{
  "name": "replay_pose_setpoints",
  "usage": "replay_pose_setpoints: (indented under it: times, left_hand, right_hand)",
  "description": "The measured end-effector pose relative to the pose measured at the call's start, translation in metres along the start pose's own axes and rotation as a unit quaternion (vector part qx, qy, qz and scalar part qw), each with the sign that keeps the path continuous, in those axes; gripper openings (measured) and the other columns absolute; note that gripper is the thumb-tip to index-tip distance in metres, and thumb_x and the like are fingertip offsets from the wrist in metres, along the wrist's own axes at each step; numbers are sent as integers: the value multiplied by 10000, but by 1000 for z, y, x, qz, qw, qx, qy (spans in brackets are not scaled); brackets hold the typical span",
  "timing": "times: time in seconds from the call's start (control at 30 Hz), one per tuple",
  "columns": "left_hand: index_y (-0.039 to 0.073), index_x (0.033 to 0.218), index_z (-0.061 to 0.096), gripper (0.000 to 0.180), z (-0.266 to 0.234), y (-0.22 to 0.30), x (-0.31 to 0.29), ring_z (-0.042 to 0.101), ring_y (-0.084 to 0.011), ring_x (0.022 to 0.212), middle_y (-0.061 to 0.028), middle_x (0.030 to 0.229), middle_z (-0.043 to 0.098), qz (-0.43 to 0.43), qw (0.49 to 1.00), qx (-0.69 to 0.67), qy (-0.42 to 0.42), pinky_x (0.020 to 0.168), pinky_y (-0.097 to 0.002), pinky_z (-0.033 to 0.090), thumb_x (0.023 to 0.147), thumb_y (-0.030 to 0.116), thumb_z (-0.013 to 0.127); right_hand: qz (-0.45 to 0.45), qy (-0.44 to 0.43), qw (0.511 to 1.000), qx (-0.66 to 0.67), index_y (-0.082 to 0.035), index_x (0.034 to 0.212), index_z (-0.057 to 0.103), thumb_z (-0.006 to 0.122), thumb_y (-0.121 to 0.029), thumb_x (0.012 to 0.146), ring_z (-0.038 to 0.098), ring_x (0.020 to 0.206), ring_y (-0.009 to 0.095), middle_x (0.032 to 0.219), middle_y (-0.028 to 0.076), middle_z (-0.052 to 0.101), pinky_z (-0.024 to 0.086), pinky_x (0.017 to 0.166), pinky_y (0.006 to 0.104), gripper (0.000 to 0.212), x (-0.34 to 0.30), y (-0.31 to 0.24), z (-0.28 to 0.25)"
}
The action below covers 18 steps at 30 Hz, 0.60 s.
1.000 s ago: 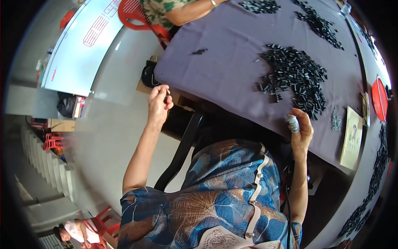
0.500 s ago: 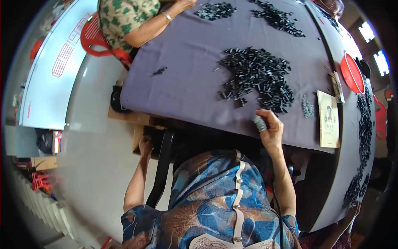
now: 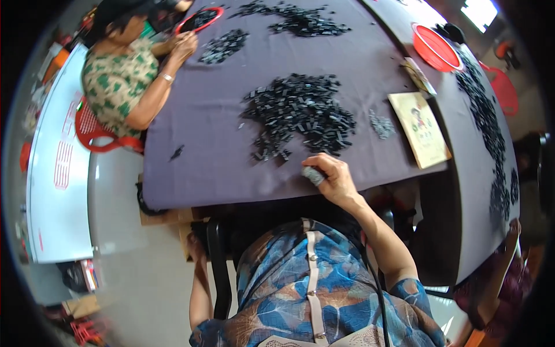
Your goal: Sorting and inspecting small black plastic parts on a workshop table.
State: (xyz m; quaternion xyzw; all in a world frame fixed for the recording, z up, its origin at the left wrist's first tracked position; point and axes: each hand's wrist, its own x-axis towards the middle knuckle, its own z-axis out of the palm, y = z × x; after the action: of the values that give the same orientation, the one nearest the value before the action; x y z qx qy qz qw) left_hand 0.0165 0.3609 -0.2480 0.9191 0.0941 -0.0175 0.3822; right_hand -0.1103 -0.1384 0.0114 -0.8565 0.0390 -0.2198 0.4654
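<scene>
Here's the right hand (image 3: pixel 330 176) over the near edge of the bench (image 3: pixel 214 130), fingers curled in toward a thumb wrapped in grey (image 3: pixel 313 174); can't tell whether anything is pinched there. Just beyond it, the big pile of small black pieces (image 3: pixel 303 113) spreads across the purple-grey cloth, a few strays at its fringe. Down left, the left hand (image 3: pixel 195 247) hangs below bench level beside the black chair arm (image 3: pixel 218 266), too dim and blurred to read open or closed.

Across the bench now: a little dark cluster (image 3: pixel 177 152) sits near the left edge, a small grey heap (image 3: pixel 381 124) lies right of the pile, and beside that a pale yellow booklet (image 3: pixel 419 130) rests at an angle. A dark seam splits the surface, and past it come the red basin (image 3: pixel 436 49) and a long dark strip of pieces (image 3: pixel 483 110).

Upper left, a co-worker in a green-patterned shirt (image 3: pixel 118 87) sits on a red plastic chair (image 3: pixel 95 130), 2 hands together near another pile (image 3: pixel 224 46). Behind, a white table (image 3: pixel 58 173) with red markings stands on the pale, glossy floor (image 3: pixel 127 289); top right, a window (image 3: pixel 480 13) glares bright.
</scene>
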Motion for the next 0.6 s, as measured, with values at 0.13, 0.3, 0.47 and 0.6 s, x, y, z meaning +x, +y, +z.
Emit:
replay_pose_setpoints:
  times: [0.13, 0.3, 0.47, 0.6]
  left_hand:
    - [-20, 1175, 560, 401, -44, -21, 7, 580, -191, 818, -141, 1063, 624, -71, 986, -105, 110, 656, -295, 479, 778, 26, 525]
    - [-38, 1208, 518, 364, -57, 85, 4, 545, -261, 1080, -149, 1204, 552, -3, 979, -103, 175, 929, -345, 435, 847, 8, 519]
    - [15, 1161, 544, 266, -62, 213, -30, 487, -157, 944, -49, 1107, 522, 176, 966, -124, 141, 848, -308, 410, 899, 52, 523]
    - [11, 1089, 575, 192, -51, 269, -56, 492, -132, 917, -43, 1104, 525, 275, 947, -163, 38, 770, -251, 424, 906, 40, 524]
  right_hand:
    - [-19, -21, 999, 41, -14, 972, 617, 636, 5, 763, 638, 825, 311, 891, 127, 635, 517, 725, 350, 210, 7, -8, 5]
    - [-16, -11, 999, 45, -14, 981, 604, 631, 20, 766, 637, 785, 278, 874, 112, 631, 508, 703, 326, 220, 4, -3, 0]
    - [-24, -19, 998, 51, -12, 972, 600, 591, 65, 736, 633, 821, 311, 885, 123, 631, 509, 718, 350, 248, 0, -2, -7]
    - [-18, -81, 995, 50, -4, 961, 599, 588, 73, 711, 613, 849, 330, 879, 134, 626, 503, 732, 379, 261, 3, -7, -22]
